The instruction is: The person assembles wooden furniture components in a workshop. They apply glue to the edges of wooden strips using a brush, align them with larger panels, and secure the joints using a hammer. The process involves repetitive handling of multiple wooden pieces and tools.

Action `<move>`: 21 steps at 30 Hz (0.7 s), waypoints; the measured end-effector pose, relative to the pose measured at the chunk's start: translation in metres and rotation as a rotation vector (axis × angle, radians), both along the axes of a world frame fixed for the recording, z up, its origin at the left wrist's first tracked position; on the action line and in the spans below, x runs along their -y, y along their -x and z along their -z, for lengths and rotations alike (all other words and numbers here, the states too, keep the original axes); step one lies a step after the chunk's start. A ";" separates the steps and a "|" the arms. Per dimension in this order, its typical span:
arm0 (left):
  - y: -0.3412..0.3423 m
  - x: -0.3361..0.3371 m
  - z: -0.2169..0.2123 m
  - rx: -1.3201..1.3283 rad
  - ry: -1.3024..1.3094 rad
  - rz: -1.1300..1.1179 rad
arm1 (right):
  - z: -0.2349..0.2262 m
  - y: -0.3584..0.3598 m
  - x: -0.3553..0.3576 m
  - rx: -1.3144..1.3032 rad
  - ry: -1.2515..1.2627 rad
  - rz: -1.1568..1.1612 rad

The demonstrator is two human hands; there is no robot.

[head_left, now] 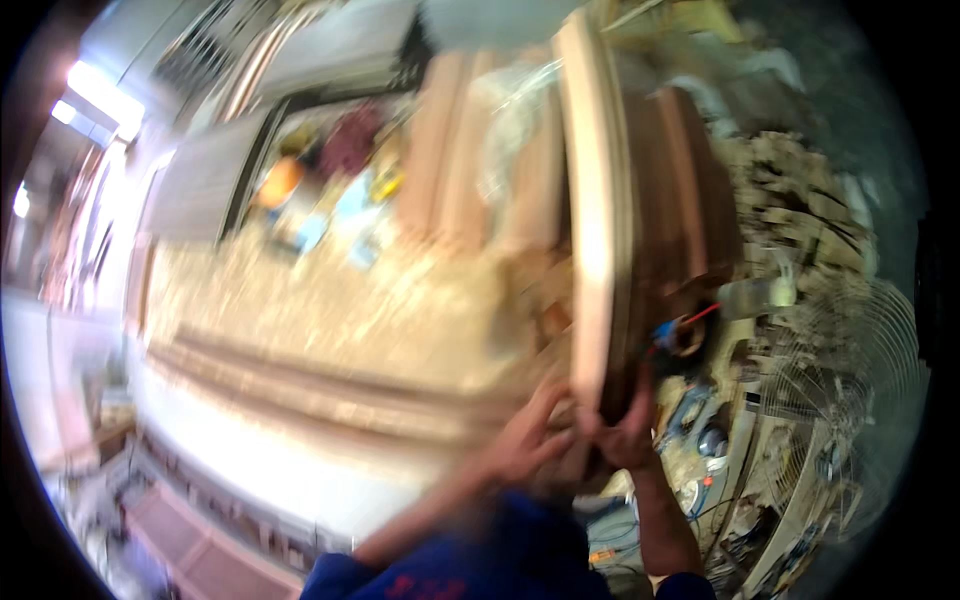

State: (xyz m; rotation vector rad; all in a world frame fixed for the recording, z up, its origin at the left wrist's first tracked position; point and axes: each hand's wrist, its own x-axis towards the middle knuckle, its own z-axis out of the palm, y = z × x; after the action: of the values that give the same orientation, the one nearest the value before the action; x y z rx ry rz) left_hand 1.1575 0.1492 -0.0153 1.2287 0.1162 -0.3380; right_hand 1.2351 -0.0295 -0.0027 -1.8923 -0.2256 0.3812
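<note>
The right hand's grip (628, 436) clasps the near end of a long, tan wooden board (594, 220); the left hand's grip (528, 442), blurred, sits alongside, its hold unclear.

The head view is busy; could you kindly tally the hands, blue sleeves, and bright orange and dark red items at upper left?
Hands: 2 (left hand, right hand)
Blue sleeves: 2
Bright orange item: 1
Dark red item: 1
Total: 6

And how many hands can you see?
2. The right hand is at the near end of the long wooden piece; the left hand is just left of it. Both are blurry, not hidden.
</note>
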 end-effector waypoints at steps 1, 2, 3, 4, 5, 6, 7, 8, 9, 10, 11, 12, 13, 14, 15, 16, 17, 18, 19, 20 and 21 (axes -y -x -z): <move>0.016 -0.010 -0.004 0.091 0.160 -0.143 | -0.006 0.018 0.007 0.036 -0.030 -0.145; 0.033 -0.020 -0.007 0.119 0.301 -0.266 | -0.009 0.044 0.008 -0.017 -0.020 -0.181; 0.054 -0.026 -0.012 0.118 0.387 -0.408 | -0.006 0.062 0.003 0.183 0.058 -0.328; 0.071 -0.031 -0.013 0.144 0.507 -0.546 | -0.003 0.077 -0.002 0.389 0.134 -0.448; 0.091 -0.038 -0.013 0.088 0.351 -0.630 | 0.003 0.099 -0.013 0.512 0.241 -0.515; 0.114 -0.045 -0.011 -0.058 0.098 -0.775 | 0.011 0.117 -0.025 0.455 0.181 -0.625; 0.137 -0.053 -0.007 -0.157 0.142 -0.887 | 0.018 0.131 -0.034 0.382 0.172 -0.730; 0.166 -0.064 0.000 -0.205 0.200 -0.991 | 0.025 0.143 -0.044 0.307 0.169 -0.830; 0.195 -0.077 0.009 -0.402 0.195 -1.052 | 0.035 0.158 -0.059 0.186 0.249 -0.838; 0.224 -0.093 0.020 -0.568 0.194 -1.077 | 0.045 0.167 -0.071 0.223 0.253 -0.872; 0.254 -0.107 0.034 -0.558 0.169 -1.152 | 0.062 0.178 -0.092 0.277 0.232 -0.901; 0.283 -0.122 0.046 -0.613 0.129 -1.188 | 0.077 0.186 -0.109 0.328 0.201 -0.934; 0.314 -0.132 0.056 -0.537 0.152 -1.256 | 0.092 0.192 -0.122 0.334 0.244 -0.972; 0.342 -0.142 0.064 -0.504 0.165 -1.308 | 0.109 0.196 -0.136 0.341 0.287 -1.006; 0.367 -0.155 0.073 -0.473 0.257 -1.404 | 0.126 0.201 -0.150 0.345 0.323 -1.029; 0.386 -0.166 0.082 -0.484 0.366 -1.524 | 0.144 0.205 -0.164 0.410 0.301 -1.020; 0.404 -0.175 0.088 -0.456 0.373 -1.530 | 0.160 0.210 -0.176 0.443 0.315 -1.047; 0.419 -0.183 0.091 -0.416 0.395 -1.546 | 0.175 0.212 -0.186 0.476 0.321 -1.051; 0.428 -0.190 0.095 -0.338 0.407 -1.536 | 0.187 0.210 -0.195 0.486 0.346 -1.063; 0.434 -0.196 0.098 -0.258 0.413 -1.548 | 0.196 0.208 -0.204 0.500 0.371 -1.074; 0.438 -0.203 0.098 -0.274 0.401 -1.546 | 0.200 0.206 -0.211 0.527 0.359 -1.099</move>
State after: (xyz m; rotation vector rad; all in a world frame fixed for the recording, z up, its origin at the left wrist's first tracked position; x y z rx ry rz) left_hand 0.7190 0.3525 -0.1136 0.4238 1.0971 0.7966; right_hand 1.0289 0.1811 -0.2025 -2.0339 -1.6704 0.6610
